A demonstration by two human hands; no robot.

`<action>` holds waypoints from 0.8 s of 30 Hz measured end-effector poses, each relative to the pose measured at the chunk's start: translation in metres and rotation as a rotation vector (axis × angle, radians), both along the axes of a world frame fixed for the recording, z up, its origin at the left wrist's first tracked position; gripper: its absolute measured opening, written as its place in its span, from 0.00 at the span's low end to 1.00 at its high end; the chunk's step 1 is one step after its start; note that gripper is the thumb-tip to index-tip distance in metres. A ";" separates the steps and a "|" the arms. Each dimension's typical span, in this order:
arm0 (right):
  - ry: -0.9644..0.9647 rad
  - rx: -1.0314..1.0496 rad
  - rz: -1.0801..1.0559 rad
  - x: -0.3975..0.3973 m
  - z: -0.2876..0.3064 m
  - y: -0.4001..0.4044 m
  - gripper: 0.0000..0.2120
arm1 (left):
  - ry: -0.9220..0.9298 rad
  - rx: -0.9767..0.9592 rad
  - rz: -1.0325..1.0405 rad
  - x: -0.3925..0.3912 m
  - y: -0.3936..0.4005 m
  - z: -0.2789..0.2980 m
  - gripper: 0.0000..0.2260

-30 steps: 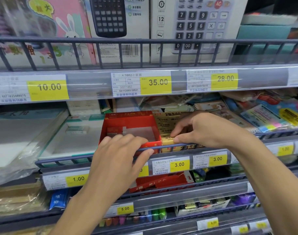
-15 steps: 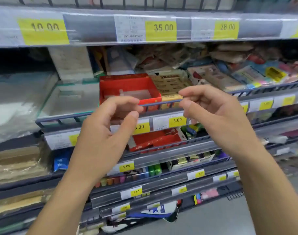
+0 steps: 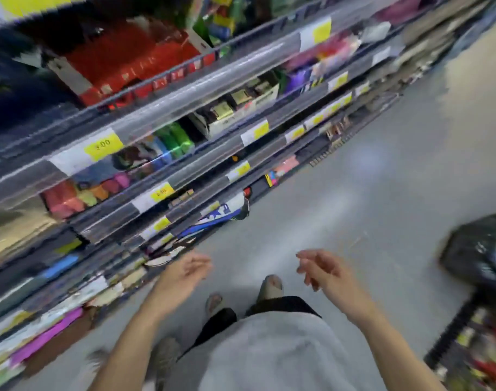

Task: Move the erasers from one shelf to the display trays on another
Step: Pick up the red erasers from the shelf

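Observation:
The view is blurred and tilted down at the floor. My left hand [image 3: 181, 275] hangs low over the grey floor beside the bottom shelves, fingers loosely curled and holding nothing. My right hand [image 3: 320, 270] hangs at the same height to its right, fingers relaxed and holding nothing. A red display box [image 3: 128, 66] sits on an upper shelf at top left, far above both hands. A white box with small packaged items [image 3: 235, 108] stands one shelf lower. No eraser can be made out in either hand.
Tiered shelves with yellow price labels [image 3: 102, 148] run diagonally from lower left to upper right. The grey floor [image 3: 354, 179] stretches to the right. A black bag [image 3: 484, 249] and another rack [image 3: 472, 342] stand at the right edge. My feet show below my hands.
Both hands have left the red tray's shelf and dropped low, away from the shelves. The camera has swung sharply down toward the floor.

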State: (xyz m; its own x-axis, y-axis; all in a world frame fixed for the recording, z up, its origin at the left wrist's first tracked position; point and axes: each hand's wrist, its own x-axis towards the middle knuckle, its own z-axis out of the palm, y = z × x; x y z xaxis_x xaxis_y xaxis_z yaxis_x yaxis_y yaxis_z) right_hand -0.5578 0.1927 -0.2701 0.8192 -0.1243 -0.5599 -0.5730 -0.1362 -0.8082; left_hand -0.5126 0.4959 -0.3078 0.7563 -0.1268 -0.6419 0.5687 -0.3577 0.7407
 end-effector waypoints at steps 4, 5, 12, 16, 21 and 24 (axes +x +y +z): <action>0.206 -0.039 -0.049 -0.071 -0.044 -0.049 0.05 | 0.116 0.070 -0.130 -0.031 -0.025 -0.028 0.05; 0.244 -0.052 -0.064 -0.087 -0.051 -0.061 0.05 | 0.131 0.090 -0.166 -0.035 -0.033 -0.032 0.05; 0.395 -0.069 -0.175 -0.148 -0.078 -0.138 0.05 | 0.210 0.155 -0.220 -0.038 -0.119 -0.037 0.12; 0.348 -0.031 -0.221 -0.132 -0.084 -0.182 0.05 | 0.190 0.197 -0.256 -0.021 -0.167 -0.038 0.21; 0.195 -0.012 -0.292 -0.083 -0.071 -0.237 0.05 | 0.185 0.210 -0.256 0.000 -0.213 -0.044 0.05; 0.119 -0.024 -0.340 -0.050 -0.065 -0.269 0.05 | 0.184 0.201 -0.281 0.026 -0.241 -0.051 0.06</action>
